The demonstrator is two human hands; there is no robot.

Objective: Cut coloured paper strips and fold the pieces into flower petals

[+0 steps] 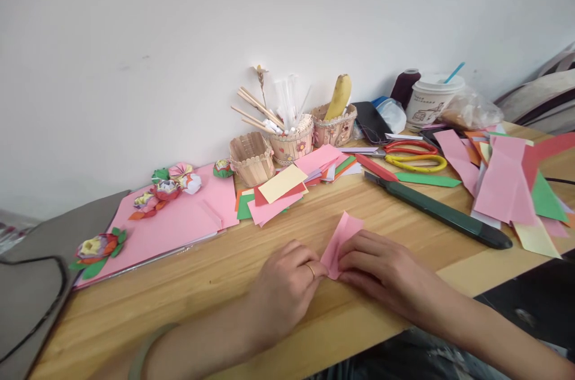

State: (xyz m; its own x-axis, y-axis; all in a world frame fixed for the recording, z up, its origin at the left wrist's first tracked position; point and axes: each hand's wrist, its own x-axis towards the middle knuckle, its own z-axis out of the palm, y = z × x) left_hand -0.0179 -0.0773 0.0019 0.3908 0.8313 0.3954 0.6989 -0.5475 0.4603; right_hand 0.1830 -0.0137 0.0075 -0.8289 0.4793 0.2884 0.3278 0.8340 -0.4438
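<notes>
Clearly, both hands (291,290) pinching pink paper (340,242); yellow banana (339,98) in right-hand basket (335,128).

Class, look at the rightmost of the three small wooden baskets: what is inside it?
A curved yellow banana stands in the small wooden-slat basket, with something white beside it. The front wall hides the banana's lower end and the basket's bottom.

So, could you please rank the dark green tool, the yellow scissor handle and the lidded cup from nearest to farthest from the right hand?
From the right hand:
1. Dark green tool, ahead and to the right.
2. Yellow scissor handle, beyond the tool.
3. Lidded cup, farthest back, also rightward.
</notes>
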